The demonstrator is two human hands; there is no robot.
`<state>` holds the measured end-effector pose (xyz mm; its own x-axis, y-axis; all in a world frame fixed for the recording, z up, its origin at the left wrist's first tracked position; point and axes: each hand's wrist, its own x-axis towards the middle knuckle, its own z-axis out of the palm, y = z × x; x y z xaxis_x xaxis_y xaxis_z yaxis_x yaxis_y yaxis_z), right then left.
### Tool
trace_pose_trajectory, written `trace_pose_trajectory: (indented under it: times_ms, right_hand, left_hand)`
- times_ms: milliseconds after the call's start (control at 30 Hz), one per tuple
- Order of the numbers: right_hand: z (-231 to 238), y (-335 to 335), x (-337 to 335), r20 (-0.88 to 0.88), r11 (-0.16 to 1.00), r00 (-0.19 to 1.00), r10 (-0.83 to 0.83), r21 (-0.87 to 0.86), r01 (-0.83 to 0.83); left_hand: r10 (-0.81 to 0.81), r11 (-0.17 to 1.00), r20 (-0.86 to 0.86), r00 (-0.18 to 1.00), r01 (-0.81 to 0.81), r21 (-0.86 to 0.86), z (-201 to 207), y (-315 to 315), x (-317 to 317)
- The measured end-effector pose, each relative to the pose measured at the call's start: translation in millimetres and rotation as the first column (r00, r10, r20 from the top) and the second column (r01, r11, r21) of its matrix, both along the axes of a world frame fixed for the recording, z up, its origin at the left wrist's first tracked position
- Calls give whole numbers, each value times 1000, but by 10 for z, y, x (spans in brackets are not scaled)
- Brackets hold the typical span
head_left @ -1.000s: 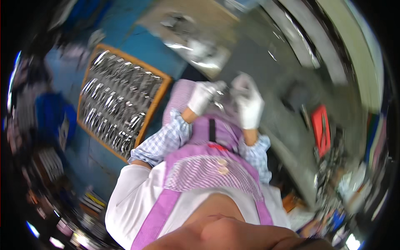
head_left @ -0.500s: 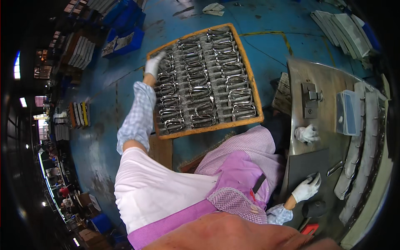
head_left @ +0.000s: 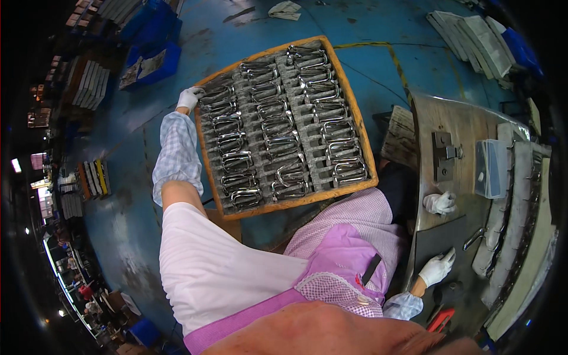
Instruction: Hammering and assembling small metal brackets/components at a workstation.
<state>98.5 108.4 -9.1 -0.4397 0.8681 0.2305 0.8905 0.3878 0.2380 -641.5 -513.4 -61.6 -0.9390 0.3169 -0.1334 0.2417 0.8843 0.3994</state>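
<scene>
A wooden tray lined with grey, ridged padding holds rows of shiny bent metal pieces, which look like handles. My left hand, in a white glove, is at the tray's far left corner, its fingers closed over the wooden rim. On the workbench at right, my gloved right hand rests on the edge of a dark flat mat, fingers stretched out and holding nothing visible. Just beyond the mat sits a crumpled white glove or cloth. A loose shiny metal piece lies right of the mat.
The metal workbench carries a clamp-like steel block, a clear plastic box and long grey padded strips. Near my right wrist are a black mallet head and a red object. Blue bins stand on the floor at far left.
My left hand has moved from over the left row of metal pieces to the tray's far left corner and closed on its rim. My right hand stays on the mat. The whole view has shifted slightly.
</scene>
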Motion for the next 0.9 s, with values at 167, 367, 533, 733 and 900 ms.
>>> trace_pose_trajectory:
  times_ms: [167,367,533,733,900]
  right_hand:
    - [-31,-68,-200,100,992,988,-122,-6,123]
    - [157,428,300,-161,943,980,117,-293,-161]
    - [276,1371,954,-459,987,884,-89,79,140]
    - [-359,1434,88,-114,975,989,-93,191,113]
    - [84,1446,141,-232,946,918,-322,-117,302]
  left_hand:
    - [-94,984,-100,991,107,142,-296,155,79]
    - [103,982,59,993,-111,155,-322,76,2]
    - [554,745,-114,825,-430,511,-376,836,460]
    - [93,822,-116,989,-10,570,381,2091,2243]
    - [-352,469,-57,934,229,853,535,3658,3525]
